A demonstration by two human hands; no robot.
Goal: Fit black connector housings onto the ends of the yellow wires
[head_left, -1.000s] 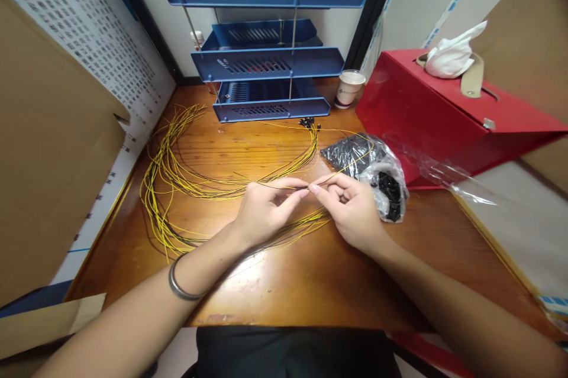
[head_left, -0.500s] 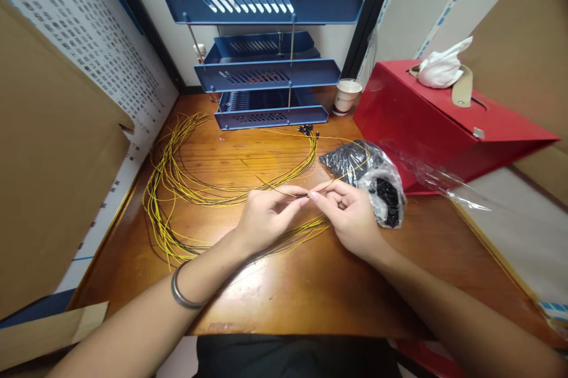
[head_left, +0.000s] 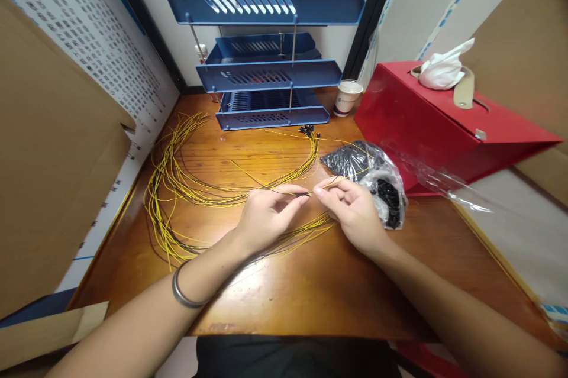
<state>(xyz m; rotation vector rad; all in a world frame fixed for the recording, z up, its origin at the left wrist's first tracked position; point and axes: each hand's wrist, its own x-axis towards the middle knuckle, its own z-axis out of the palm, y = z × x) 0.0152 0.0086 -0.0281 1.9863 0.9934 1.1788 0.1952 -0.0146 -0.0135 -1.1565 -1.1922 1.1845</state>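
I see a glossy varnished brown wooden desk (head_left: 310, 283) and thin yellow plastic-sheathed wires (head_left: 177, 183). Crinkly clear plastic bag (head_left: 390, 174); matt blue metal tray rack (head_left: 266, 73).

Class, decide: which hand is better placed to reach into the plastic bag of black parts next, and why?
Probably the right hand: it sits beside the plastic bag, while the left hand pinches the yellow wire farther away.

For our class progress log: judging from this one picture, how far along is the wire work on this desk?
Looks done: a fan of yellow wires lies with small black caps at its ends near the blue tray rack. In hand: the left hand and right hand pinch one yellow wire between them at a small black piece. Apparently left: the loose wire bundle and an open bag of black parts.
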